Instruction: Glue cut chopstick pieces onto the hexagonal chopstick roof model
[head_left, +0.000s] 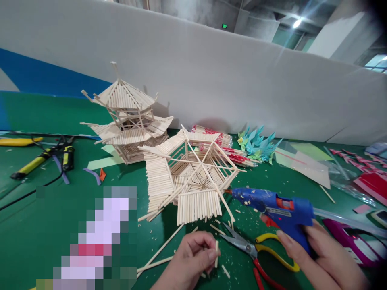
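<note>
My left hand (pixel 193 257) is low at the centre, fingers pinched on a short wooden stick (pixel 216 253) held upright. My right hand (pixel 320 251) grips a blue glue gun (pixel 276 209) by its handle, nozzle pointing left toward a hexagonal stick roof (pixel 187 177) lying upside down on the green table (pixel 45 209). Behind the roof stands a two-tier stick pagoda (pixel 128 121). Between my hands lie scissors-like pliers with yellow and red handles (pixel 256 251).
Loose sticks and offcuts lie around the roof. Yellow-handled cutters (pixel 42 159) and black cables sit at the left. Packs of sticks (pixel 222 145), teal paper cranes (pixel 256 145), paper sheets and red pieces lie at the right. A white partition wall runs behind.
</note>
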### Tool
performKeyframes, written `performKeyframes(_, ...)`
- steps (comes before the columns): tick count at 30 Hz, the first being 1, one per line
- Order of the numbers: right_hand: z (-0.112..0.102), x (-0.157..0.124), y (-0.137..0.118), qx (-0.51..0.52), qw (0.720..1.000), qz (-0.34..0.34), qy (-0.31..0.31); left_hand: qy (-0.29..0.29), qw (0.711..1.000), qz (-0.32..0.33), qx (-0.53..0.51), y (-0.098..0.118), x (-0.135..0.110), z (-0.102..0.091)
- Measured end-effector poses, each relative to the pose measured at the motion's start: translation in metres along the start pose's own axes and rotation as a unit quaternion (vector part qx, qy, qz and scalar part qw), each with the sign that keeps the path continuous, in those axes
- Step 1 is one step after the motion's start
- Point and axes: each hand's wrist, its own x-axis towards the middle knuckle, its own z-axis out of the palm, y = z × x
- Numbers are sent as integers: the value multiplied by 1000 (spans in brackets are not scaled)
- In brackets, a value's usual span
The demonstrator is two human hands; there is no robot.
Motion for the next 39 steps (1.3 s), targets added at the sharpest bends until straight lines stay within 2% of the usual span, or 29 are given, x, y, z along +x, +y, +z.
performKeyframes(3, 0, 6, 11, -30, 995, -81, -42, 8, 1000, -5, 4, 0, -1, 1)
performKeyframes(5, 1, 7, 15, -41, 993, -94, -54, 8, 1000, -4, 7, 0, -1, 1)
performKeyframes(9, 2, 4, 13, -46, 996, -45, -62, 0, 1000, 1, 4, 0, -1, 0)
performKeyframes(15, 5, 4, 11, 1, 997, -13, -79, -10, 1000, 6, 25, -4, -1, -2)
performKeyframes(17, 6, 2, 13, 40, 996, 33, -74, -27, 998, 37, 41, -5, -2, 3)
performKeyframes(19, 9, -2, 13, 104, 988, 94, -70, -78, 991, 88, 58, -4, -3, 13)
performKeyframes(22, 15, -9, 2, 263, 947, 162, -85, -169, 967, 154, 116, 5, -5, 36)
performKeyframes(25, 24, -14, -18, 438, 872, 191, -105, -155, 948, 203, 188, 15, -9, 58)
performKeyframes(27, 31, -16, -30, 532, 817, 199, -95, -124, 942, 227, 214, 18, -12, 68)
performKeyframes(30, 37, -18, -43, 624, 742, 232, -83, -94, 931, 255, 245, 11, -15, 73)
performKeyframes(33, 38, -17, -52, 673, 679, 279, -87, -77, 917, 287, 267, -3, -16, 71)
performKeyframes(35, 37, -17, -56, 690, 657, 288, -97, -47, 916, 298, 265, -11, -16, 69)
performKeyframes(39, 36, -16, -55, 696, 662, 256, -107, 20, 939, 272, 211, -14, -20, 70)
